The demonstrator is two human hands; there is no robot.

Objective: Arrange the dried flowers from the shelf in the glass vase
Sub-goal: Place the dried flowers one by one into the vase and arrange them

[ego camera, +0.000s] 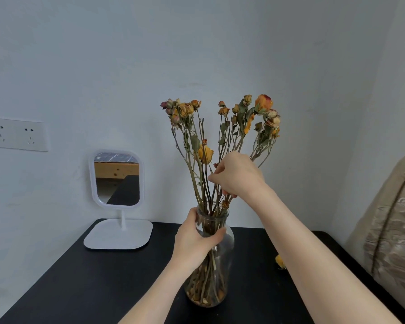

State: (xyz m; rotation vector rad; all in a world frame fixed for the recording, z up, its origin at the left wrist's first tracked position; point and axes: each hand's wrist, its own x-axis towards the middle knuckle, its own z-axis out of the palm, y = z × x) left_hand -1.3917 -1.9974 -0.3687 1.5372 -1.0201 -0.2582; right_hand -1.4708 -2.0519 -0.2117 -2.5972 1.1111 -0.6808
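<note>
A white stand mirror sits at the back left of a black table, a yellow petal lies to the right, and a beige cushion fills the right edge. At the table's middle, the left hand wraps the neck of the glass vase, while the right hand pinches the stems of the dried flowers standing in it. Behind is a pale wall with a double socket.

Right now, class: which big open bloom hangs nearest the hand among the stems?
The yellow bloom just left of the right hand, partway down the stems; the orange bloom sits high at the top right.
</note>
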